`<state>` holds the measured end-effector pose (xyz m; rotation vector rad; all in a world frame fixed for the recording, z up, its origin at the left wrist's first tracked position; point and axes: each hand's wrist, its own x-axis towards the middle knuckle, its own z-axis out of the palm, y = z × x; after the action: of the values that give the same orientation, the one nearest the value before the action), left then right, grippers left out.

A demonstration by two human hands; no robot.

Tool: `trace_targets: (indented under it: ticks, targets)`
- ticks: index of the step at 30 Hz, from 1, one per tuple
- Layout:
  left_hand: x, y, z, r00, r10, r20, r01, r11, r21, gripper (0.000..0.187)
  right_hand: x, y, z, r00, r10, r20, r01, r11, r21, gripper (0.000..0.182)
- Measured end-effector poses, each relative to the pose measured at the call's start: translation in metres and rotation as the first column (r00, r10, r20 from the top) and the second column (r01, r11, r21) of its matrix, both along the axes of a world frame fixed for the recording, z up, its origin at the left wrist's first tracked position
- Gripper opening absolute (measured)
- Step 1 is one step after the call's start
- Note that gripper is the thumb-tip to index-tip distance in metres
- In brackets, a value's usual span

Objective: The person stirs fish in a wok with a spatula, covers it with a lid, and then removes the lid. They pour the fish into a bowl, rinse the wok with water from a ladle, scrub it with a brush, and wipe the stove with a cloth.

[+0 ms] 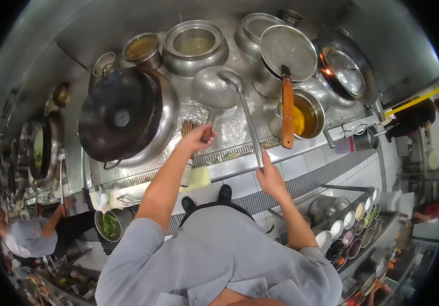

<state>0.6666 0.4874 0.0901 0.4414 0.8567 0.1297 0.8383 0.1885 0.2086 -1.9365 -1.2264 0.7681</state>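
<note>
My left hand (199,138) is closed round the short wooden handle of a perforated metal skimmer (215,91), held out over the steel cooking counter. In my right hand (270,178) is the long metal handle of a ladle (250,122), whose head overlaps the skimmer's right side in this view. Left of the skimmer, a large black wok (120,120) rests on a wide steel rim. To the right of the ladle, a pot of yellow oil (308,118) stands near the counter's front edge, and a round strainer (288,50) with a wooden handle lies across a pot behind it.
A wide steel pot (195,53) of liquid stands at the back. At far right, flame shows beside a lidded wok (346,71). Small ingredient bowls (354,248) fill a rack at my lower right. Another person (33,234) works at far left, near a pot of greens (109,224).
</note>
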Motion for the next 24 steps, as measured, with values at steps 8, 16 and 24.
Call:
trace_targets:
  ticks: [8, 16, 24]
  targets:
    - [-0.04, -0.02, 0.057, 0.716, 0.468, -0.519, 0.444, 0.27, 0.855, 0.055, 0.034, 0.116, -0.056, 0.975, -0.04, -0.219, 0.09, 0.971, 0.222, 0.067]
    - [-0.08, -0.04, 0.106, 0.793, 0.475, -0.383, 0.058, 0.567, 0.822, 0.035, 0.07, 0.407, -0.019, 0.92, -0.08, -0.383, 0.075, 0.997, -0.029, 0.024]
    - [-0.082, -0.091, 0.115, 0.881, 0.34, -0.331, -0.108, 0.823, 0.558, 0.024, 0.063, 0.422, -0.025, -0.538, 0.096, -0.837, 0.031, 0.995, 0.094, 0.009]
